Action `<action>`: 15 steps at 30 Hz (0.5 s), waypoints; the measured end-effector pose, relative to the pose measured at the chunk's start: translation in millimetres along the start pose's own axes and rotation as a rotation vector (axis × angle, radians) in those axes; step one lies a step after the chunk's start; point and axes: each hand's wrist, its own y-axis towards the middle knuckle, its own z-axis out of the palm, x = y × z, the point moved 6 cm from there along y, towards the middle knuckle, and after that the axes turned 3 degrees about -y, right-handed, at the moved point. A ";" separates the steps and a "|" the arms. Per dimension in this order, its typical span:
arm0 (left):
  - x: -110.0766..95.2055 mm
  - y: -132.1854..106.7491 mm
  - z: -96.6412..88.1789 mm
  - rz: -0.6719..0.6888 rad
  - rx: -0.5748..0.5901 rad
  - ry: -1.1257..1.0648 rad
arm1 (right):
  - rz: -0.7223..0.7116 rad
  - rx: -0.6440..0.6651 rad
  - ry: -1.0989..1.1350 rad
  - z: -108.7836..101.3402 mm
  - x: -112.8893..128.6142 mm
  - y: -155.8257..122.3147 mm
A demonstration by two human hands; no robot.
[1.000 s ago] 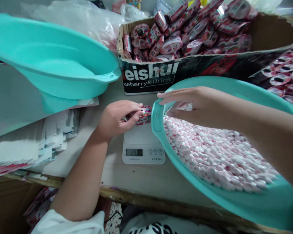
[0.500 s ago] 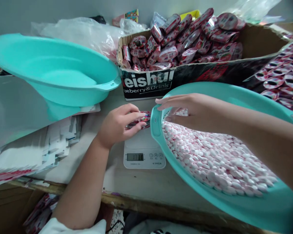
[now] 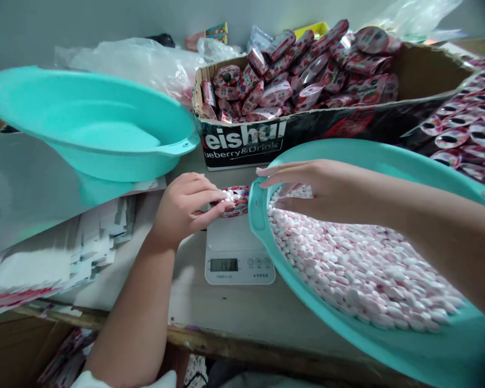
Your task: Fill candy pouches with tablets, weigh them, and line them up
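A small white digital scale (image 3: pixel 240 269) lies on the table with a red printed candy pouch (image 3: pixel 241 206) on its platform. White candies (image 3: pixel 228 195) show in the pouch's mouth. At the pouch's left end, my left hand (image 3: pixel 188 207) has its thumb and fingers closed around the edge, beside the candies. Under my right arm stands a turquoise basin (image 3: pixel 260 207) holding many pale pink-white candies (image 3: pixel 359 269). My right hand (image 3: pixel 303 186) reaches over the basin, fingers stretched out, the fingertips resting at the rim by its handle. The basin's handle partly overhangs the scale.
A second turquoise basin (image 3: pixel 117 159) stands tilted at the left, above stacked white cards (image 3: pixel 92 237). Behind is a black cardboard box (image 3: pixel 242 148) heaped with filled printed packs (image 3: pixel 275 91). More printed packs (image 3: pixel 464 129) lie at the right. The table's wooden edge (image 3: pixel 210 339) runs in front.
My left hand has shifted slightly left, uncovering the white candies in the pouch. The scale's reading has changed. My right hand stays at the basin's rim.
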 end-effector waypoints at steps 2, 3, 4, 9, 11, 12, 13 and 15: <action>-2.3 1.2 1.8 0.024 0.002 0.028 | 0.002 0.006 0.008 -0.4 0.5 0.1; -2.5 1.7 2.6 0.019 0.008 0.033 | 0.000 0.006 0.009 -0.7 0.8 0.0; -2.5 1.9 3.3 0.008 0.014 0.030 | -0.003 0.006 0.008 -0.9 1.0 -0.1; -1.6 1.5 6.4 -0.082 0.005 -0.011 | -0.003 0.009 -0.002 -1.5 0.7 -1.2; -0.5 1.3 7.7 -0.144 -0.017 -0.048 | 0.011 0.021 -0.001 -1.3 0.5 -1.7; 0.3 1.2 8.5 -0.182 -0.026 -0.073 | 0.018 0.028 0.000 -1.2 0.6 -1.9; 1.2 1.1 9.5 -0.222 -0.031 -0.100 | 0.022 0.031 0.001 -1.3 0.9 -2.0; 2.9 0.8 11.4 -0.289 -0.038 -0.149 | 0.033 0.036 0.000 -1.8 1.5 -1.9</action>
